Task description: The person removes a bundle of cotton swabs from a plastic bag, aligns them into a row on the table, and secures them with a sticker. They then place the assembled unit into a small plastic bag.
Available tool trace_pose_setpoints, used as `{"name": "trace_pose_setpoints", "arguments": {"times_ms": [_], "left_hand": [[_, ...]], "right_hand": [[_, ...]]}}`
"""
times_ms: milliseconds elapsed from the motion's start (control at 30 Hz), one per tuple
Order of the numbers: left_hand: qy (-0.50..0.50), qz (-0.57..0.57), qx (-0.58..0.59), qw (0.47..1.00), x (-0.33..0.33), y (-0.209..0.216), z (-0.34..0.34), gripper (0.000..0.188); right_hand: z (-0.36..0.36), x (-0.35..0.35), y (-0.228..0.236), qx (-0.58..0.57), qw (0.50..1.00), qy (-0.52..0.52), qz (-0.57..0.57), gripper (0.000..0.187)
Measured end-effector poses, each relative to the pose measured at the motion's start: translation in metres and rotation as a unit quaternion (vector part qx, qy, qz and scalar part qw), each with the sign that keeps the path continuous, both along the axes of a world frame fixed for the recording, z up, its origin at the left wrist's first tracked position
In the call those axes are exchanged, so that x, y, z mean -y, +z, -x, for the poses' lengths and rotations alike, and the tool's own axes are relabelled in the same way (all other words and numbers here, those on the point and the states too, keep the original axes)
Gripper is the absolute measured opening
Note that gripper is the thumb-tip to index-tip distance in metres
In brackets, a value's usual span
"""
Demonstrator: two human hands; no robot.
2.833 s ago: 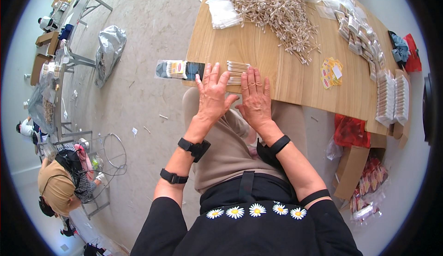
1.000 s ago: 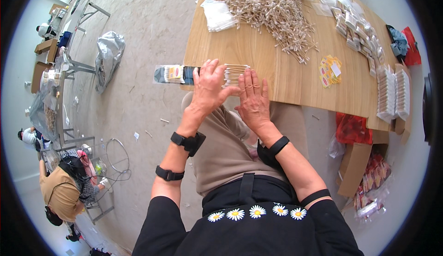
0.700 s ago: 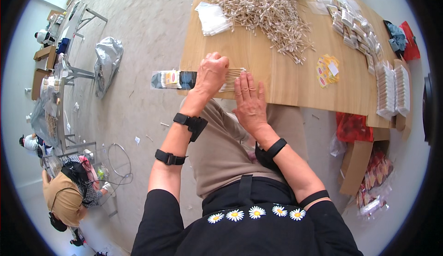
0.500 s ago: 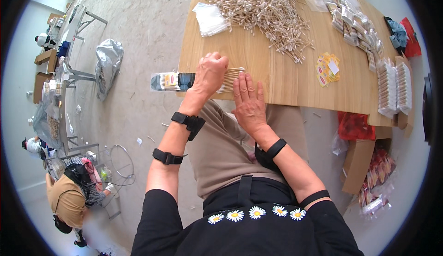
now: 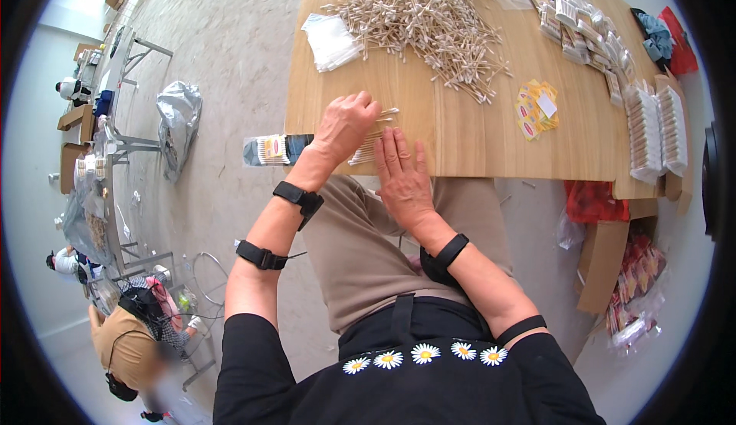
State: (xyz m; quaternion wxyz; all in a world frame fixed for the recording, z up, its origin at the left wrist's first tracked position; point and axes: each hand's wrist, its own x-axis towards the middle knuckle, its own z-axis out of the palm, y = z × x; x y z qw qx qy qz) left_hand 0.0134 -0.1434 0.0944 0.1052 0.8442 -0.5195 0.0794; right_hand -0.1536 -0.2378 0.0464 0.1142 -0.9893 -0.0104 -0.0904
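Note:
A small row of cotton swabs (image 5: 366,149) lies on the wooden table (image 5: 468,145) near its front edge, between my hands. Over its left side, my left hand (image 5: 345,127) is closed, knuckles up; whatever its fingers hold is hidden beneath them. My right hand (image 5: 404,180) is open, its fingers stretched flat against the row's right side. Left of my left wrist, a clear bag of cotton swabs (image 5: 271,149) with a yellow and red label juts past the table's left edge, on something dark. Beyond my hands spreads a big heap of loose cotton swabs (image 5: 414,19).
White plastic bags (image 5: 331,43) lie left of the heap. Yellow cards (image 5: 534,109) sit to the right. Packed swabs (image 5: 648,132) line the right edge. A cardboard box (image 5: 602,268) stands below. On the left are a grey bag (image 5: 179,122) and a bending person (image 5: 126,348).
The view has shifted a little, so the table sits further left. My left hand stays closed over the swabs, and my right hand remains flat at their right side.

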Motion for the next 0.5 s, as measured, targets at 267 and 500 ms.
{"name": "trace_pose_setpoints", "arguments": {"times_ms": [267,500], "left_hand": [[-0.067,-0.003,-0.037,0.997,0.036,0.006,0.002,0.007],[-0.069,-0.007,-0.058,0.996,0.027,0.009,0.003,0.007]], "right_hand": [[0.001,-0.001,0.005,-0.018,1.000,-0.004,-0.006,0.065],[-0.003,0.009,0.027,-0.048,0.999,0.014,0.006,0.096]]}}
